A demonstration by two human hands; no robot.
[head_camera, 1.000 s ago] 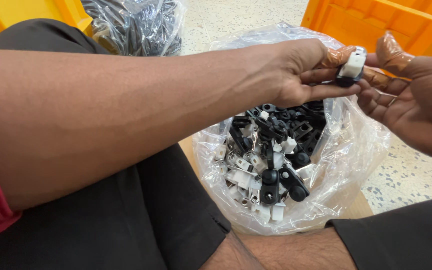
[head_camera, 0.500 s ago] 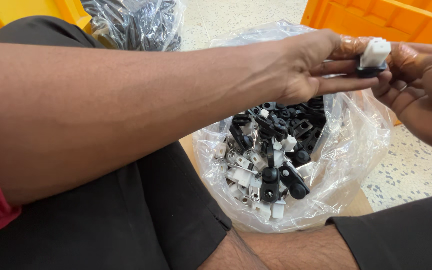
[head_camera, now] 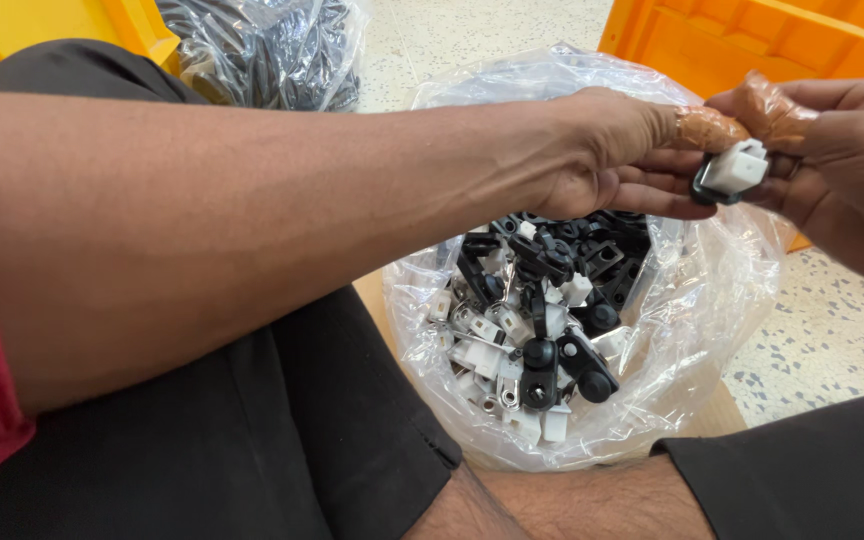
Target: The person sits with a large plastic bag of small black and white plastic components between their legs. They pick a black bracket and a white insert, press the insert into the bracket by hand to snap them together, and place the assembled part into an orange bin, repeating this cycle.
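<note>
Left hand: your left hand (head_camera: 612,150) reaches across from the left, forearm level over your lap, fingers closed on the clip (head_camera: 730,172); the forefinger wears a brown taped tip.
Right hand: your right hand (head_camera: 842,170) comes in from the right edge, thumb and taped forefinger pinching the white end of the same clip.
Clip: a small piece with a white plastic block seated in a black ring, held in the air between both hands, above the far rim of the bag (head_camera: 712,330) and well clear of the parts inside.
Handling: it looks light and stiff, hard moulded plastic, probably smooth enough to slip from bare skin; the taped fingertips should give you better purchase. Best hold seems to be the flat sides of the white block, with the other hand on the black ring.
Bag: clear, soft plastic, open at the top, standing between your legs and full of loose black and white parts (head_camera: 542,330).
Around: orange bins (head_camera: 752,40) behind, a second bag of dark parts (head_camera: 272,50) at the upper left, speckled floor (head_camera: 822,340) beneath.
</note>
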